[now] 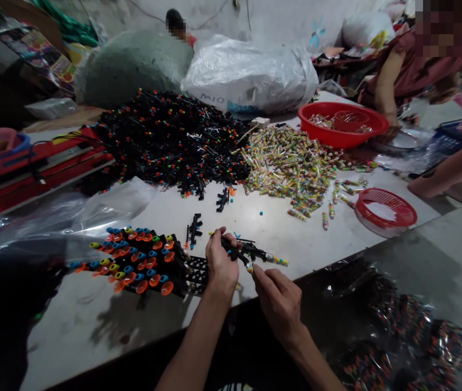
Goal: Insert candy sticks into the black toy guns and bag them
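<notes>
My left hand (pixel 222 262) is closed round a small black toy gun (pixel 233 251) with a yellow-green tip. My right hand (pixel 279 296) pinches a small candy tube (pixel 250 268) at the gun's lower right end; the fingers hide most of the tube. Just beyond, a second black toy gun (pixel 254 250) lies on the white table, with a colourful candy tube (pixel 279 260) at its end. To the left of my hands, a black rack (pixel 196 274) stands beside rows of toy guns with orange, blue and yellow tips (pixel 141 260).
Behind are a heap of black toy guns (pixel 174 141) and a pile of candy tubes (pixel 292 163). A red basket (pixel 386 209) and red basin (pixel 343 136) stand at right, near a co-worker's arm (pixel 388 87). A red sealing machine (pixel 43 171) is at left.
</notes>
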Demonstrator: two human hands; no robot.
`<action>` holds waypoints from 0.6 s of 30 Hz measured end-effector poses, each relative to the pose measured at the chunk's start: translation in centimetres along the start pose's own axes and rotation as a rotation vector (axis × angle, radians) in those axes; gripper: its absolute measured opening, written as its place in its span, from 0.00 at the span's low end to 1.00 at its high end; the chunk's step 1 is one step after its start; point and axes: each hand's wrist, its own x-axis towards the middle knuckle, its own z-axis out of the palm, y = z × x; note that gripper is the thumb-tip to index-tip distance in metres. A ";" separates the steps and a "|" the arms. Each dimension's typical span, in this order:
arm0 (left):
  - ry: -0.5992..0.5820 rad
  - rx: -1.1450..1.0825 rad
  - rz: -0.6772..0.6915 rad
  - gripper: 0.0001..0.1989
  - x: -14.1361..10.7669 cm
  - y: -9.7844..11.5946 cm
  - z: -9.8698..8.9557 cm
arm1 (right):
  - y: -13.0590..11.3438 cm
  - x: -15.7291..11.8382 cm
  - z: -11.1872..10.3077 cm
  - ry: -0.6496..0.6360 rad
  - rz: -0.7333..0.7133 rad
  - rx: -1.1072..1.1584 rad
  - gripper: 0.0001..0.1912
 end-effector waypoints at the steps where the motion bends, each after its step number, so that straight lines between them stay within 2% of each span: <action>1: -0.002 0.005 -0.003 0.03 0.1 0.0 0.0 | 0.0 0.0 0.1 -0.020 0.015 0.001 0.14; 8: -0.024 0.038 -0.004 0.05 0.6 0.4 -0.1 | 0.5 0.6 1.2 -0.069 -0.028 -0.186 0.11; 13: -0.040 0.105 0.049 0.05 0.7 0.1 0.5 | 1.5 1.9 1.1 -0.104 0.015 -0.152 0.10; 15: -0.061 0.263 0.143 0.08 1.2 0.0 0.4 | 2.3 2.6 0.9 -0.149 0.078 -0.130 0.10; 17: -0.026 0.600 0.369 0.15 2.3 0.1 0.0 | 3.4 3.4 0.7 -0.225 0.140 -0.169 0.10; 18: 0.028 0.815 0.513 0.19 3.0 0.2 -0.4 | 4.1 3.9 0.6 -0.276 0.160 -0.199 0.10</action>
